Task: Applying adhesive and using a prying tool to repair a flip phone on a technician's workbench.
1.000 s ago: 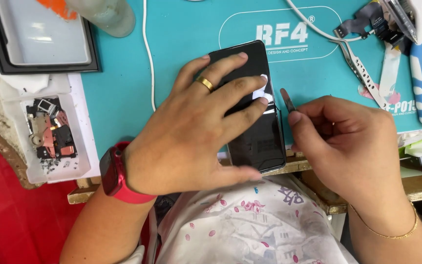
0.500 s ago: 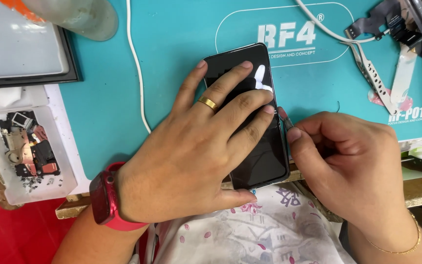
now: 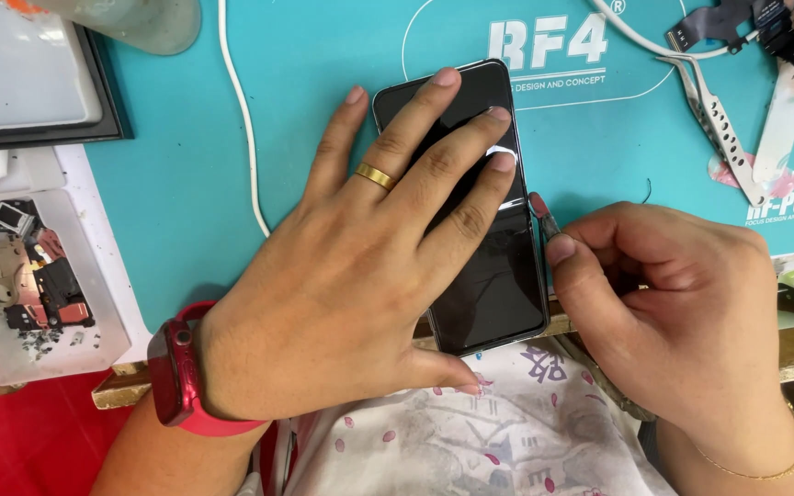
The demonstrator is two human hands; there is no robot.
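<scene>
A black smartphone (image 3: 498, 285) lies screen-up on a teal work mat (image 3: 176, 202), its near end over the bench edge. My left hand (image 3: 360, 266), with a gold ring and a red wristwatch, presses flat on the phone with fingers spread. My right hand (image 3: 673, 312) pinches a thin reddish-tipped tool (image 3: 541, 213) whose tip touches the phone's right edge.
A white tray (image 3: 107, 303) of small phone parts and screws sits at the left. A white cable (image 3: 241, 129) runs down the mat. Metal tweezers (image 3: 714, 119) and flex parts lie at the upper right. A dark-framed panel (image 3: 39, 83) is at the upper left.
My right hand has brought the tool tip in from apart to against the phone's right edge. My left hand stays pressed on the screen. The camera view has shifted slightly.
</scene>
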